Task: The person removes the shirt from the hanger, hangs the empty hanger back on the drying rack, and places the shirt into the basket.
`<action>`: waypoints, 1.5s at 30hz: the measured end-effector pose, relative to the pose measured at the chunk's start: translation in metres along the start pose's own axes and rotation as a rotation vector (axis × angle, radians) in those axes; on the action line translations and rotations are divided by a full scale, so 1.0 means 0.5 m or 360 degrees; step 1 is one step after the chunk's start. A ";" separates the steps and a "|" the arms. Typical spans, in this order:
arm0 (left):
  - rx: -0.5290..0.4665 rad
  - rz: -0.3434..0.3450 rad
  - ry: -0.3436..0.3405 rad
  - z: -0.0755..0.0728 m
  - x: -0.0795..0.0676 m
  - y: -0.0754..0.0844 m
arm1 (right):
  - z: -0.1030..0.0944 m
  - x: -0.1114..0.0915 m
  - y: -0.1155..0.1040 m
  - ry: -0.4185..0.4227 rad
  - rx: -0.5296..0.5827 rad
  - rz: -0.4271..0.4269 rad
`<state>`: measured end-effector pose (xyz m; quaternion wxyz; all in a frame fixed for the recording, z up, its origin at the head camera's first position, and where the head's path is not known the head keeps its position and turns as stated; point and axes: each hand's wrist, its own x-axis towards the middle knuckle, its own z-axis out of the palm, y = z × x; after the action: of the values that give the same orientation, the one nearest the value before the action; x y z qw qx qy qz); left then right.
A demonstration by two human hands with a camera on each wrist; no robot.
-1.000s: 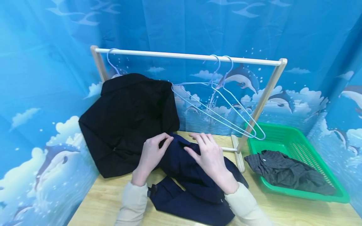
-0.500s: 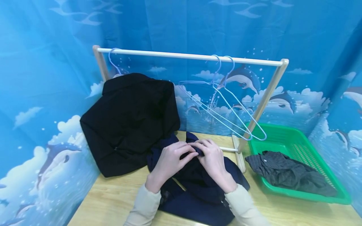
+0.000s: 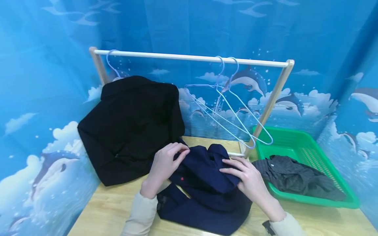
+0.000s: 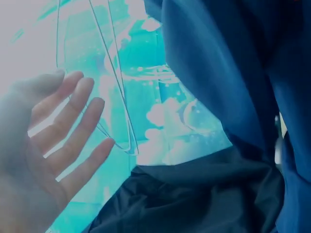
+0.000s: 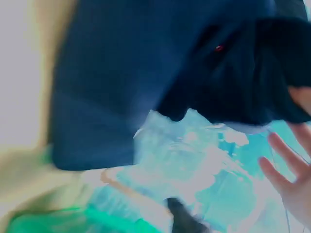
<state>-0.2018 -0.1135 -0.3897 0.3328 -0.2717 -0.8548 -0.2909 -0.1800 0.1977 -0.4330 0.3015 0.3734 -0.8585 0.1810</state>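
Note:
A navy garment [image 3: 206,200] with a small red mark lies bunched on the table, its upper part raised in folds. My right hand [image 3: 251,178] holds its upper right part, two fingers lying over the cloth. The right wrist view shows dark cloth [image 5: 233,82] between this thumb and a finger. My left hand [image 3: 165,160] is at the garment's upper left edge, thumb and forefinger tips close together. In the left wrist view, no cloth shows in the left hand [image 4: 53,131], and its other fingers are extended. A black jacket [image 3: 133,127] hangs behind it on the left.
Behind stands a wooden rack [image 3: 189,57] with two bare wire hangers [image 3: 233,111] on its right half. A green basket [image 3: 304,147] holding a dark grey striped garment [image 3: 298,177] sits at the right. A blue dolphin-print curtain [image 3: 165,19] surrounds the wooden table [image 3: 100,209].
My hands came together over the navy garment, then parted, the left going back left and the right moving right. The garment's upper part has opened out, and its red mark now shows.

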 end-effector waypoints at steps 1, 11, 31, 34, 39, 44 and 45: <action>0.0005 -0.0019 -0.0019 -0.001 -0.003 -0.002 | 0.003 -0.016 0.002 -0.0068 -0.0006 -0.0039; 0.0082 -0.0049 -0.0290 0.024 -0.040 -0.044 | 0.046 -0.108 -0.007 -0.0614 -0.0059 -0.0076; 0.0473 -0.0067 -0.1251 0.123 -0.023 -0.155 | 0.013 -0.134 -0.024 -0.0727 -0.0051 -0.0061; 0.0550 -0.0059 -0.1287 0.137 -0.022 -0.157 | 0.012 -0.136 -0.033 -0.0682 -0.0067 -0.0037; 0.0630 -0.0086 -0.1178 0.154 -0.021 -0.153 | 0.014 -0.141 -0.037 -0.0645 -0.0105 0.0035; 0.0806 0.0052 -0.0836 0.165 -0.015 -0.139 | 0.021 -0.140 -0.034 -0.0732 -0.0130 0.0149; 0.0831 0.0089 -0.0757 0.164 -0.010 -0.133 | 0.022 -0.138 -0.034 -0.0760 -0.0132 0.0176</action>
<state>-0.2762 -0.1048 -0.4646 0.1906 -0.2610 -0.9462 0.0181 -0.1344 0.2175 -0.4852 0.0948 0.3453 -0.9312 0.0683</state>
